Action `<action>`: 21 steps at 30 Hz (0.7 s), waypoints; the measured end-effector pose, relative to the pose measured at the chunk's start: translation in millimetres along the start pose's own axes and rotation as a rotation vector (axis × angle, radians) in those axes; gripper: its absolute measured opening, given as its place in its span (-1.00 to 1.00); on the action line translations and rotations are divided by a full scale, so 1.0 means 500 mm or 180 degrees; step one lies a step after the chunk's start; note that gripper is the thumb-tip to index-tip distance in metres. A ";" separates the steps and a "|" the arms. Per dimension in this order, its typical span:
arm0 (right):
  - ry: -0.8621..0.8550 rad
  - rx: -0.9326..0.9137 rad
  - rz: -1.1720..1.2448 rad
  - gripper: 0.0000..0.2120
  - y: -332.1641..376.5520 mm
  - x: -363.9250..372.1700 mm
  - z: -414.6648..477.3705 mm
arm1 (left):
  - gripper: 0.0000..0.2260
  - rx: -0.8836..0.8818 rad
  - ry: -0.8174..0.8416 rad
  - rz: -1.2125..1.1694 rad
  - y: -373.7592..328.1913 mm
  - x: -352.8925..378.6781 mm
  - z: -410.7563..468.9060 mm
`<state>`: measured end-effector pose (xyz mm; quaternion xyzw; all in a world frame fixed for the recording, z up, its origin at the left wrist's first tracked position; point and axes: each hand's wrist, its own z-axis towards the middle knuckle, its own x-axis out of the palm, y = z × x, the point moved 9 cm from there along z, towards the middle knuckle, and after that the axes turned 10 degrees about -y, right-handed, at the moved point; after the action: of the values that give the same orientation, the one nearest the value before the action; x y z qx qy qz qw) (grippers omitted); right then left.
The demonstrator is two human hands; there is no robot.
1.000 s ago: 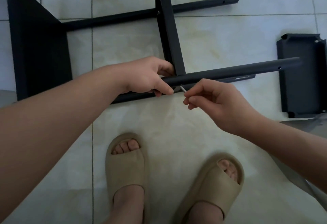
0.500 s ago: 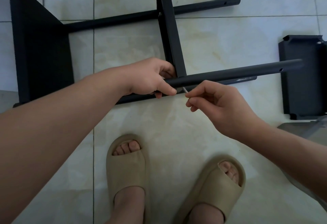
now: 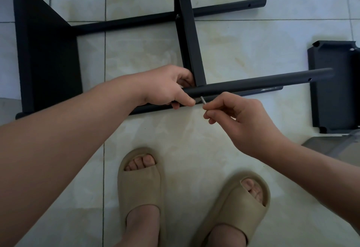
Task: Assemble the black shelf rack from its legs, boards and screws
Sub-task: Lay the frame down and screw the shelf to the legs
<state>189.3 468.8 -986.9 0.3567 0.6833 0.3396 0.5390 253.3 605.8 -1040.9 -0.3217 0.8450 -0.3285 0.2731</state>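
The screw point(image 3: 202, 99) is sitting with its tip at the hole in the near leg point(image 3: 253, 84), just where the middle board point(image 3: 190, 32) is meeting this leg. The right hand point(image 3: 239, 122) is pinching the screw between its fingertips. The left hand point(image 3: 165, 89) is gripping the same leg just beside the joint, its fingers closed around the tube.

The rack is lying on its side on the tiled floor point(image 3: 233, 42). The end board point(image 3: 48, 51) on the left is looking already joined to the legs, and the far leg point(image 3: 214, 10) is showing a screw head at the middle board. I am judging the work as more than half done. This screw is not yet driven in, and the holes near the free ends of the legs are empty.

The loose board point(image 3: 335, 90) is waiting on the floor at the right, under the tip of the near leg. The left thumb is lying very near the hole and is crowding the screw a little. Two beige sandals point(image 3: 140, 184) are standing close below.
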 end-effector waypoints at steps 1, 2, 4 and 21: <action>-0.0013 -0.0010 -0.0020 -0.78 0.000 0.000 0.001 | -0.70 -0.0003 0.0002 -0.0006 0.000 0.000 0.000; -0.0026 -0.0023 -0.0036 -0.80 0.000 -0.001 0.001 | -0.70 -0.0004 0.0001 -0.0017 0.000 0.000 0.000; -0.0044 -0.0043 -0.0045 -0.81 0.000 -0.001 0.001 | -0.69 -0.0005 -0.0008 -0.0026 0.000 -0.001 0.000; -0.0301 0.0165 -0.0137 -0.89 0.002 0.005 0.032 | -0.67 0.0006 -0.0007 0.0048 0.000 -0.001 -0.003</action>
<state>204.8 472.9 -990.4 0.3714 0.6731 0.2929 0.5685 252.5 606.8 -1039.6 -0.3154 0.8468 -0.3269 0.2768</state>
